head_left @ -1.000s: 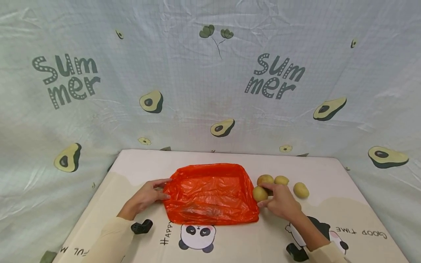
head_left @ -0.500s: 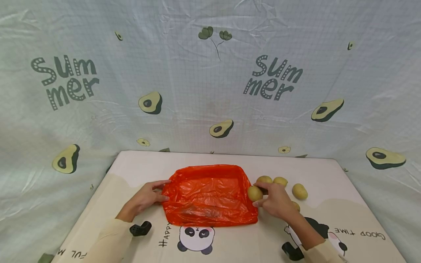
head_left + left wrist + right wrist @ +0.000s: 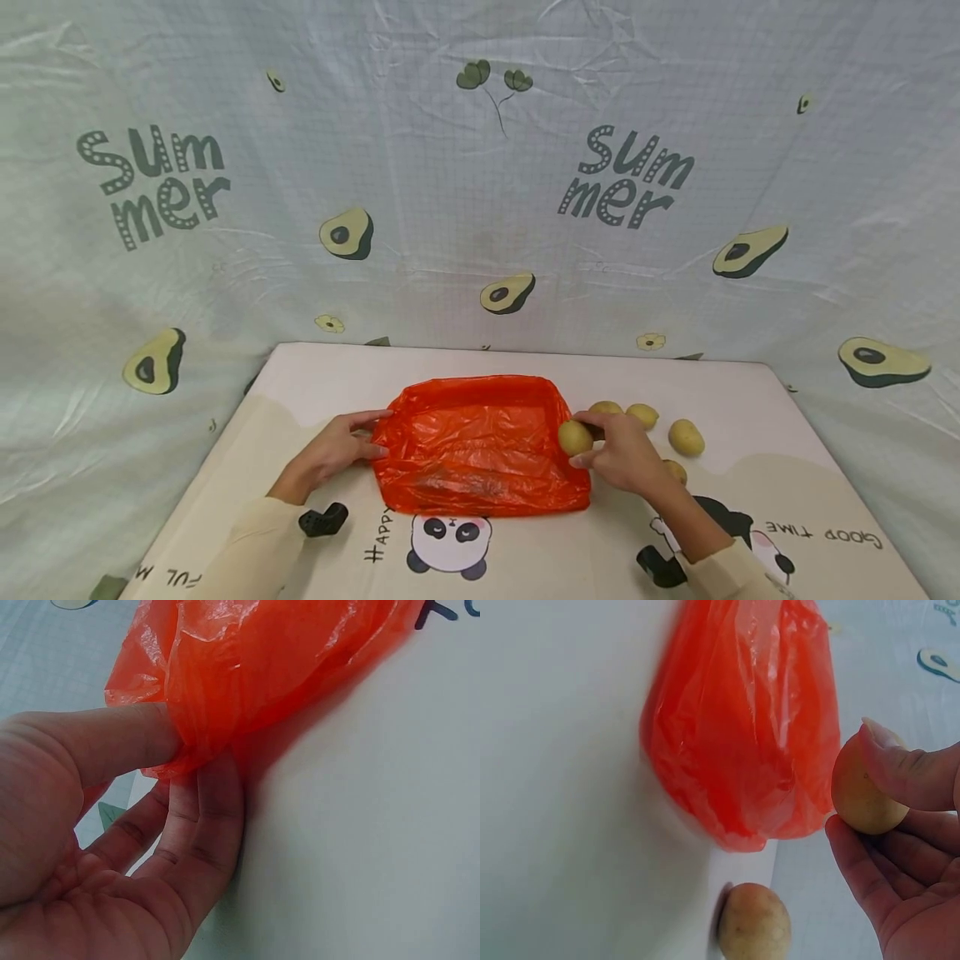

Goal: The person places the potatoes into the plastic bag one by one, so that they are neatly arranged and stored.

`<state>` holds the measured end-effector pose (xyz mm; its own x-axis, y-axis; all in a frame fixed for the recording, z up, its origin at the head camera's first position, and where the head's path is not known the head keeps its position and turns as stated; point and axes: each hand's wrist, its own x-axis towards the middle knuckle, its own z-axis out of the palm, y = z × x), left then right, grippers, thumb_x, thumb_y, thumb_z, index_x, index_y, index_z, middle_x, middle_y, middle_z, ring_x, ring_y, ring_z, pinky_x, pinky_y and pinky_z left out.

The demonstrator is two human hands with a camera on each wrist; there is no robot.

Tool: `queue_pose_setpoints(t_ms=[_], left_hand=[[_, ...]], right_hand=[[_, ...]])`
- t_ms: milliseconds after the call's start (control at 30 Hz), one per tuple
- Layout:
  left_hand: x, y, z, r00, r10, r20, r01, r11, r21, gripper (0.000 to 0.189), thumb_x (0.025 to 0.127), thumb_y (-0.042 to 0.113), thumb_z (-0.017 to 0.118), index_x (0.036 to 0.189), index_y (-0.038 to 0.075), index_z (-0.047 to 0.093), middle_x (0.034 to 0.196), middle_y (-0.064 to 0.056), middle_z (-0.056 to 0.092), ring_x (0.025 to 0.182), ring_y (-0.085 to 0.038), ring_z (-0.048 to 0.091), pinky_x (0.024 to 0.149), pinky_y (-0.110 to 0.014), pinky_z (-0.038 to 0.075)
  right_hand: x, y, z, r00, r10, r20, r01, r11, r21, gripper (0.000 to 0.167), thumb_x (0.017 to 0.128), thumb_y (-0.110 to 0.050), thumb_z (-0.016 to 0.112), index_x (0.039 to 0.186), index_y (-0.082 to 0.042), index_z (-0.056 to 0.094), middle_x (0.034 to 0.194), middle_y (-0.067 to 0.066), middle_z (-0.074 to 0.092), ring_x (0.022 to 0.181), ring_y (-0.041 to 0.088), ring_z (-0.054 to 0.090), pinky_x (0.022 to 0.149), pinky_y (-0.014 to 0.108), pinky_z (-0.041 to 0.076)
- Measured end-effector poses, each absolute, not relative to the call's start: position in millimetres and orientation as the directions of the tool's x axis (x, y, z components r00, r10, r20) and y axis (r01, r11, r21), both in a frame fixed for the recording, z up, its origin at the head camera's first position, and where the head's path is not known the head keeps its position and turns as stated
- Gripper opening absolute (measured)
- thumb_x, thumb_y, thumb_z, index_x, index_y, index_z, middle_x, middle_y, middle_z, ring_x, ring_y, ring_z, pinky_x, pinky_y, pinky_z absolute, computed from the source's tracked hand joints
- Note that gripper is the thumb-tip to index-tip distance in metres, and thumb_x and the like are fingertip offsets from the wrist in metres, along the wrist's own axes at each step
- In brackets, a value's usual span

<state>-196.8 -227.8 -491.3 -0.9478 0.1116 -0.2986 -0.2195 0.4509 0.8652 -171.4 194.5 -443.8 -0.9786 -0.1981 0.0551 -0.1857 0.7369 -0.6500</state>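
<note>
A red plastic bag (image 3: pixel 480 450) lies spread with its mouth open in the middle of the table. At its left edge my left hand (image 3: pixel 337 448) pinches the plastic; the left wrist view shows the thumb on top and the fingers (image 3: pixel 217 802) beneath. My right hand (image 3: pixel 622 450) holds a round yellowish potato (image 3: pixel 575 437) between thumb and fingers. That potato overlaps the bag's right edge in the head view. In the right wrist view, the held potato (image 3: pixel 866 784) appears beside the bag's side, raised off the table.
Several more potatoes sit right of the bag, including one at the far right (image 3: pixel 686 437), one farther back (image 3: pixel 642 416) and one partly behind my right wrist (image 3: pixel 674 472). A patterned cloth (image 3: pixel 420 167) hangs behind the table (image 3: pixel 337 367).
My right hand has carried the potato left, from beside the bag to over its right edge. The left hand keeps its place on the bag.
</note>
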Motion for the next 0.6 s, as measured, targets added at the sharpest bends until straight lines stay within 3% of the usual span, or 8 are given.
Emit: queue_pose_setpoints(t_ms=[600], left_hand=[[-196, -227, -491, -0.950, 0.089, -0.299, -0.233, 0.437, 0.869, 0.065, 0.089, 0.000, 0.075, 0.150, 0.007, 0.055, 0.142, -0.024, 0.058, 0.096, -0.021, 0.069, 0.087, -0.038, 0.065]], right_hand=[[-180, 175, -445, -0.978, -0.208, 0.024, -0.171, 0.730, -0.662, 0.056, 0.079, -0.003, 0.088, 0.132, -0.001, 0.070, 0.119, 0.009, 0.074, 0.105, 0.024, 0.070, 0.096, 0.047, 0.061]])
